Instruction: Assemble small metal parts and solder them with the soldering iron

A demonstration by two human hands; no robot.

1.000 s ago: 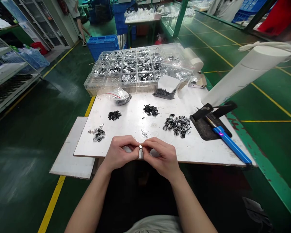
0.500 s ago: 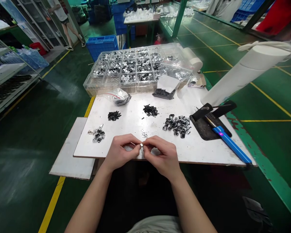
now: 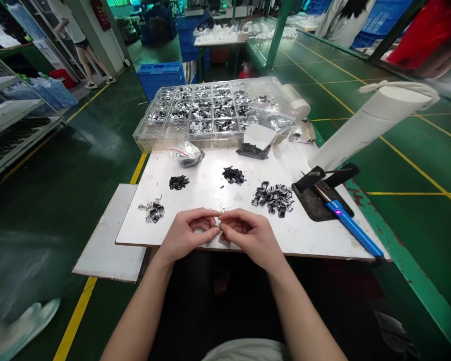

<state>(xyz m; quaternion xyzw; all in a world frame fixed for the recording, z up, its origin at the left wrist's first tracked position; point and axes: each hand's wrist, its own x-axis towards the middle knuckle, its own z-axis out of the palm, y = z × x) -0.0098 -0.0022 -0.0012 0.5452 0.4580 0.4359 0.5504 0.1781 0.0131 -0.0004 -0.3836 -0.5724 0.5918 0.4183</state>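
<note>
Close to the front edge of the white table, my left hand [image 3: 190, 233] and my right hand [image 3: 250, 234] meet, fingertips pinched together. Between them is a small shiny metal piece [image 3: 217, 225], mostly covered by the fingers. Just beyond the fingertips lie a few thin wire-like bits [image 3: 222, 207]. A heap of black-and-silver clips [image 3: 273, 198] is to the right of my right hand. Left of my left hand sits a smaller pile of silver and black pieces [image 3: 156, 210]. Farther back are two piles of small black parts, one left [image 3: 179, 182] and one in the middle [image 3: 233, 175].
A clear compartment box [image 3: 210, 139] full of small parts spans the back of the table [image 3: 206, 193]. In front are a zip bag [image 3: 188, 154] and an open packet [image 3: 254, 143]. At right, a blue soldering iron [image 3: 355, 228] rests on a black stand beside a white roll [image 3: 372, 125].
The view has shifted slightly. My right fingers have closed in over the metal piece, so less of it shows. A person's shoe has appeared at lower left, and the person at the back has moved.
</note>
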